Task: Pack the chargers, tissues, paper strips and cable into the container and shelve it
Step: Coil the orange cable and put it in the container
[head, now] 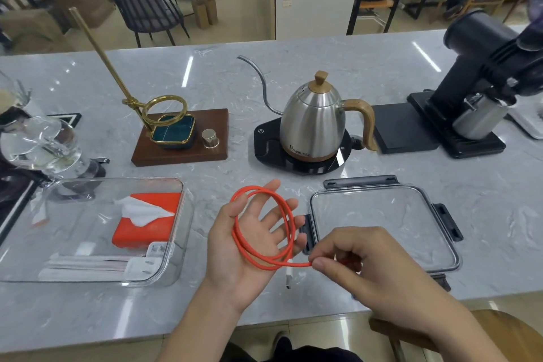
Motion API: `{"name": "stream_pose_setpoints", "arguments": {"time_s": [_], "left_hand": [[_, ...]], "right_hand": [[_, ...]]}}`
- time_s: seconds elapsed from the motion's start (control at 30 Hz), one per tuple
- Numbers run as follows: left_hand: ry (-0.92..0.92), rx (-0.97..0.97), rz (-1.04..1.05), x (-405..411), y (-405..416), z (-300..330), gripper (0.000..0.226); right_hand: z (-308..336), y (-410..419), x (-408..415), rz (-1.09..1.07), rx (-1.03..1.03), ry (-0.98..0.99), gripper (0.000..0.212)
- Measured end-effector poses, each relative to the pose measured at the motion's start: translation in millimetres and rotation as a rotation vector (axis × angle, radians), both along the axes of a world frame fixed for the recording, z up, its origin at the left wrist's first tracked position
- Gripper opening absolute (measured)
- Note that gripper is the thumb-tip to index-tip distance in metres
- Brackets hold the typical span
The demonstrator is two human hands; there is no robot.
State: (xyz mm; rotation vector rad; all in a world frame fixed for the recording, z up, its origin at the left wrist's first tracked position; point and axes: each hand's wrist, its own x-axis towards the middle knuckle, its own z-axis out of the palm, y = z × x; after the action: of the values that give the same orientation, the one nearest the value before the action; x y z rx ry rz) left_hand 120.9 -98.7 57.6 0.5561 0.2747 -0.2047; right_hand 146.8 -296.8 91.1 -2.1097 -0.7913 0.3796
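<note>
An orange cable (262, 256) is looped around my left hand (249, 241), which is held palm up with fingers spread over the counter. My right hand (349, 258) pinches the cable's free end beside it; a white plug (288, 276) dangles below the loop. At the left stands a clear plastic container (176, 244). Inside it lie an orange tissue pack (147, 229) with a white tissue sticking out, white chargers (150, 256) at its front right, and white paper strips (85, 266) along the front. The clear lid (382, 223) with dark clips lies flat to the right.
Behind stand a steel gooseneck kettle (314, 123) on a black base, a wooden drip stand (179, 138) with a brass ring, a black grinder (482, 88) at the right, and glassware (41, 144) at the left. The counter's front edge runs just below my wrists.
</note>
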Motion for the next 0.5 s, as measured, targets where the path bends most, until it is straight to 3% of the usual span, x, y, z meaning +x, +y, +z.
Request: {"name": "stream_pose_setpoints", "arguments": {"time_s": [0.1, 0.23, 0.5], "left_hand": [[-0.027, 0.035, -0.050, -0.2, -1.7, -1.4, 0.080], [-0.039, 0.060, -0.094, 0.7, -1.4, -3.6, 0.067], [-0.039, -0.088, -0.052, 3.0, -1.1, -4.2, 0.062]], "right_hand": [[-3.8, 4.0, 0.1, 0.030, -0.012, -0.040, 0.006], [-7.3, 5.9, 2.0, 0.032, -0.033, -0.078, 0.004], [-10.0, -2.4, 11.7, -0.098, -0.080, -0.162, 0.030]]}}
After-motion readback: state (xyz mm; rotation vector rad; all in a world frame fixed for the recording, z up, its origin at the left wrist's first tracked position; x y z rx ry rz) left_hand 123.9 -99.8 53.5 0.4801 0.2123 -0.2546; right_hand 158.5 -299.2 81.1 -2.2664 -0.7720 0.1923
